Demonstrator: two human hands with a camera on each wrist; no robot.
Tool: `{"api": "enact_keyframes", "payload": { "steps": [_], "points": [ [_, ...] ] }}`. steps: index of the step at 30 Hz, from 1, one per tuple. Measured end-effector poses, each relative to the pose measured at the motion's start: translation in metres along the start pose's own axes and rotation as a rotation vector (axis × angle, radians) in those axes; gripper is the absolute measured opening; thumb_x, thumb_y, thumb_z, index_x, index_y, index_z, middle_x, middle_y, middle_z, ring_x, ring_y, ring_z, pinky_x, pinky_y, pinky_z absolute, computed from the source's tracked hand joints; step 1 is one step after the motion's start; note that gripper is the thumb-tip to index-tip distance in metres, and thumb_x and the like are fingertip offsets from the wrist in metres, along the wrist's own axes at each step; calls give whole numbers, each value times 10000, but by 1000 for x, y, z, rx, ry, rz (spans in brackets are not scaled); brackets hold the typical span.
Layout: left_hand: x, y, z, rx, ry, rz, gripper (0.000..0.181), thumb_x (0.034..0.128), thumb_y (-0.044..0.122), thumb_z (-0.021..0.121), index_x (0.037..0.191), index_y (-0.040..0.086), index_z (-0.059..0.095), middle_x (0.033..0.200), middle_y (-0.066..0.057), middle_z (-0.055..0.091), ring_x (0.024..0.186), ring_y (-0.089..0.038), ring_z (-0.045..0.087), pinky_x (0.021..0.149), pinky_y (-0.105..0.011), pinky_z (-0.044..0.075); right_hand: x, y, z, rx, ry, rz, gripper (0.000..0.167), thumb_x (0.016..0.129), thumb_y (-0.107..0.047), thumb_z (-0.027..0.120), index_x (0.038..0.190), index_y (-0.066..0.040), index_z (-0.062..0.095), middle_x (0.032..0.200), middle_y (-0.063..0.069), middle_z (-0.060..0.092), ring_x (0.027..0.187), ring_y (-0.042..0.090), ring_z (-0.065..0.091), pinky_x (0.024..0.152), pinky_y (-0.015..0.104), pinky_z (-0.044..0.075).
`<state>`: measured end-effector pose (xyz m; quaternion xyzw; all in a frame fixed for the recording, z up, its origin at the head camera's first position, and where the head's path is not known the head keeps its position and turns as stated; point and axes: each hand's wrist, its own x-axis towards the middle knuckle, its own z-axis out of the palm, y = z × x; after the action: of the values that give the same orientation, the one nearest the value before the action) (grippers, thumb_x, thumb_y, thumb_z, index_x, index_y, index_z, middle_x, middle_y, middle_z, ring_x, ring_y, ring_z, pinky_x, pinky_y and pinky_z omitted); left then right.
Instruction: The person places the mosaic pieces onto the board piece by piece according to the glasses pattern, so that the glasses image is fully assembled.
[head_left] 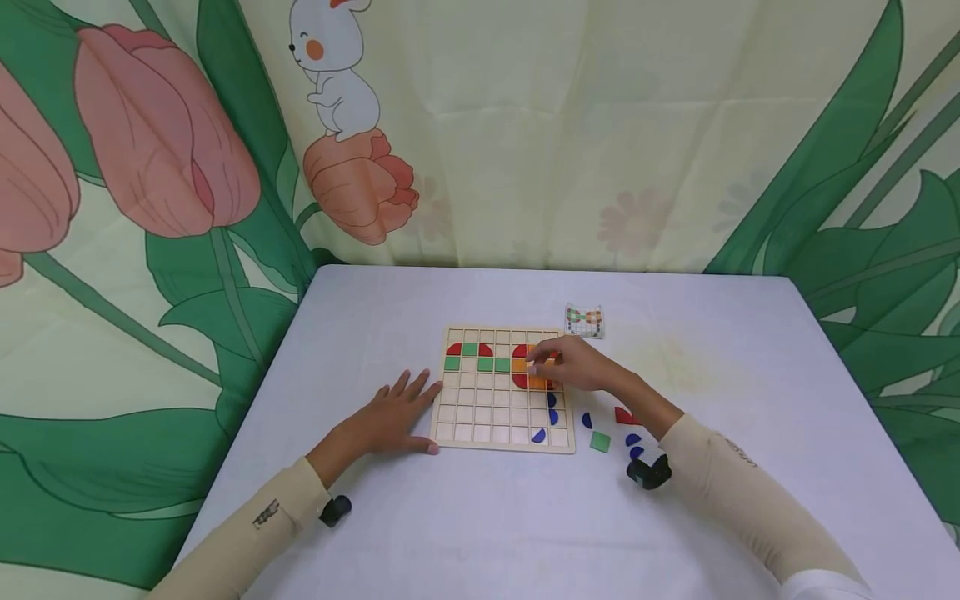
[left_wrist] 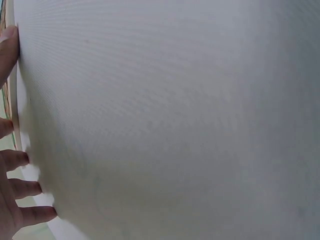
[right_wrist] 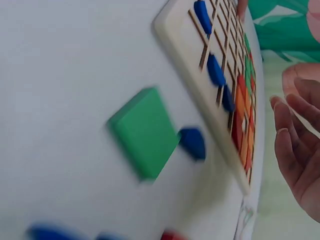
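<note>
A wooden grid board (head_left: 480,425) lies on the table, with green squares (head_left: 493,364), red quarter-round pieces (head_left: 520,381), orange pieces (head_left: 519,365) and blue half-round pieces (head_left: 553,417) on it. My left hand (head_left: 393,417) lies with its fingers spread at the board's left edge, thumb and fingertips touching near the rim. Over the orange and red pieces at the board's upper right hovers my right hand (head_left: 577,362), its fingers loosely bent. In the right wrist view no piece shows between the right fingers (right_wrist: 287,145).
A small pattern card (head_left: 584,321) lies beyond the board's upper right corner. Right of the board are a loose green square (head_left: 600,442), a red piece (head_left: 624,415) and several blue half-rounds (head_left: 633,439). A printed curtain (head_left: 525,167) hangs behind the table.
</note>
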<state>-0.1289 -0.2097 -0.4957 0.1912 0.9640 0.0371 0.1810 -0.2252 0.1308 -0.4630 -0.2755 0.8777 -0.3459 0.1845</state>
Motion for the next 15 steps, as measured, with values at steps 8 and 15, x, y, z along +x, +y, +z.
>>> {"api": "enact_keyframes", "payload": {
  "steps": [8,15],
  "points": [
    [-2,0,-3,-5,-3,9,1064,813,712,667,1620,203,197,1692,-128,125,1538,-454,111,1150,-670,263,-53,34,-16,15,24,156,300,940,-249,713,1212,-123,721,1085,33,705,730,193,604,636,304,550],
    [-1,0,-3,1,-10,14,1068,814,727,651,1622,206,187,1693,-128,112,1541,-450,99,1152,-667,261,-89,60,-23,-42,45,184,290,905,-212,753,1183,-129,734,1092,40,714,779,178,554,618,264,529]
  ]
}}
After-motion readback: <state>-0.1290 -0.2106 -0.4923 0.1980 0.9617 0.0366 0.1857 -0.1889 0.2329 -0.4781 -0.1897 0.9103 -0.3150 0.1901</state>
